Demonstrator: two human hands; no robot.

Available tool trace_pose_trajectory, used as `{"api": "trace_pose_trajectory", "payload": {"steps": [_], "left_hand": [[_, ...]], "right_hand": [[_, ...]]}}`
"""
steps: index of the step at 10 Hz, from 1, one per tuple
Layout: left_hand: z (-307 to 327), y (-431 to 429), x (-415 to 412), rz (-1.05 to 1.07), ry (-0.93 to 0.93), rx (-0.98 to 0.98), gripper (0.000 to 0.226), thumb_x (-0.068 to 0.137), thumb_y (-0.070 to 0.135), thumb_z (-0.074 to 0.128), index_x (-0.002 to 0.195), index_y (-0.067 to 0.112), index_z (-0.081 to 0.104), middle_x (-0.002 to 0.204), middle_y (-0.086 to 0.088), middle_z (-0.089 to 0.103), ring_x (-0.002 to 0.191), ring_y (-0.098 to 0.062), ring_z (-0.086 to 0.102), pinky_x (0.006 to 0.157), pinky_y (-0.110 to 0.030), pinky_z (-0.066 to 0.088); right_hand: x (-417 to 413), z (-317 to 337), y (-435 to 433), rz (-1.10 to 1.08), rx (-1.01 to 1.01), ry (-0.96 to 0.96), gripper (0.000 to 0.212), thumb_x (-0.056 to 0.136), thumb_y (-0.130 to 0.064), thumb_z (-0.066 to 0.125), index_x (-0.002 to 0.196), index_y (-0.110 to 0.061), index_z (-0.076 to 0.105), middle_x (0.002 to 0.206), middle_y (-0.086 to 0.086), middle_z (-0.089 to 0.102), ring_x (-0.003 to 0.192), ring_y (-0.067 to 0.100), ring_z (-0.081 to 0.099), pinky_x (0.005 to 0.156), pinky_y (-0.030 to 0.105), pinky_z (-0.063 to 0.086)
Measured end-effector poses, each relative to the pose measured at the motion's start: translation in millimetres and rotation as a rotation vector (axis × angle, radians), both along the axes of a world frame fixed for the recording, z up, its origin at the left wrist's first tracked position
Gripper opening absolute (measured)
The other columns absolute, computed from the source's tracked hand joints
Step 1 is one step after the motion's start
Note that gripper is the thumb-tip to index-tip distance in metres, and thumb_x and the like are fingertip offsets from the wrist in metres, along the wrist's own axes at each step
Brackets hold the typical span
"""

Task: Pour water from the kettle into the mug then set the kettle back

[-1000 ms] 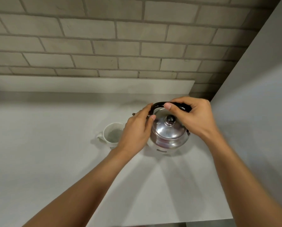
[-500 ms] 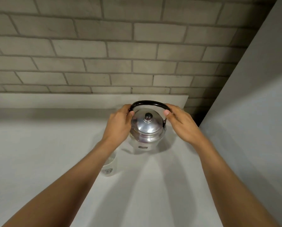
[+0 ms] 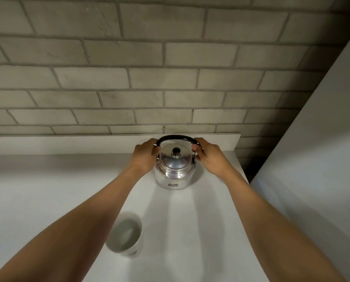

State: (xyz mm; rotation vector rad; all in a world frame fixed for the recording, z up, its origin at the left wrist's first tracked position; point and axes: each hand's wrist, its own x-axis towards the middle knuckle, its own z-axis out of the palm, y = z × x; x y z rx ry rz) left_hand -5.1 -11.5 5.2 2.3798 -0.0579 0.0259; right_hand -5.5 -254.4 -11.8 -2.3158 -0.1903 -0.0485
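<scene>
A shiny steel kettle (image 3: 175,170) with a black arched handle and a black lid knob stands upright on the white counter (image 3: 48,190), close to the back ledge. My left hand (image 3: 144,156) grips the handle's left end and my right hand (image 3: 207,156) grips its right end. A white mug (image 3: 127,238) with water in it stands nearer to me, partly hidden behind my left forearm.
A grey brick wall (image 3: 149,78) rises behind a low white ledge (image 3: 68,142). A tall pale panel (image 3: 316,159) closes off the right side, right beside the counter's right edge.
The kettle has moved away from me toward the back ledge, both hands moving with it. The mug now lies nearer to me, lower in the view.
</scene>
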Motion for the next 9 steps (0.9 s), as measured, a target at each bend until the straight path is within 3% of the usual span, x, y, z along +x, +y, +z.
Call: {"api": "trace_pose_trajectory", "payload": {"steps": [2,3,5,6,7,8,9], "left_hand": [[-10.2,2.4,28.5,0.008,0.042,-0.003,0.023,0.105,0.014,0.050,0.122,0.009,0.066,0.118,-0.013,0.074,0.105,-0.039,0.068,0.092,-0.046,0.055],[-15.3,2.3,36.9,0.025,0.055,-0.067,0.022,0.105,0.014,0.051,0.120,0.010,0.066,0.111,-0.016,0.073,0.096,-0.038,0.071,0.089,-0.049,0.058],[-23.0,0.5,43.8,0.065,0.072,-0.154,0.023,0.104,0.014,0.051,0.121,0.012,0.066,0.107,-0.018,0.073,0.098,-0.040,0.072,0.091,-0.050,0.058],[-22.2,3.5,41.5,0.046,0.088,-0.166,0.030,0.105,0.021,0.053,0.134,0.018,0.061,0.118,-0.013,0.073,0.096,-0.032,0.073,0.088,-0.042,0.059],[-20.9,9.2,36.3,0.037,0.079,-0.190,0.045,0.103,0.030,0.056,0.148,0.025,0.049,0.124,-0.002,0.070,0.081,-0.003,0.066,0.065,-0.014,0.046],[-11.2,10.8,24.9,0.027,0.014,-0.193,0.044,0.101,0.034,0.059,0.144,0.025,0.053,0.126,0.000,0.070,0.082,0.001,0.066,0.068,-0.010,0.043],[8.4,5.1,14.1,-0.043,-0.110,-0.191,0.042,0.100,0.034,0.063,0.139,0.022,0.058,0.131,-0.003,0.068,0.112,-0.020,0.068,0.095,-0.029,0.051]], "right_hand": [[24.1,-10.9,4.4,-0.007,0.019,0.041,0.028,0.111,-0.026,0.046,0.134,-0.019,0.061,0.109,0.004,0.074,0.094,0.026,0.070,0.093,0.045,0.058],[34.2,-13.9,3.2,-0.009,0.018,0.042,0.029,0.111,-0.024,0.046,0.135,-0.020,0.062,0.110,0.006,0.075,0.092,0.027,0.070,0.093,0.045,0.058],[45.2,-19.5,3.2,-0.042,0.035,0.043,0.035,0.111,-0.021,0.048,0.144,-0.021,0.059,0.118,0.009,0.075,0.101,0.029,0.072,0.098,0.044,0.057],[40.9,-16.2,4.3,-0.049,0.040,0.078,0.042,0.112,-0.025,0.047,0.153,-0.026,0.052,0.137,0.008,0.070,0.121,0.029,0.067,0.101,0.032,0.050],[33.0,-12.6,6.5,-0.064,0.064,0.124,0.057,0.110,-0.037,0.052,0.164,-0.029,0.035,0.156,0.003,0.056,0.137,0.027,0.057,0.102,0.026,0.039],[14.0,1.0,7.4,-0.139,0.138,0.087,0.066,0.107,-0.042,0.056,0.166,-0.027,0.029,0.165,0.002,0.045,0.138,0.026,0.057,0.103,0.026,0.038],[-5.4,21.0,12.7,-0.209,0.098,-0.069,0.061,0.108,-0.042,0.054,0.164,-0.025,0.035,0.166,0.002,0.042,0.138,0.024,0.056,0.105,0.027,0.041]]}}
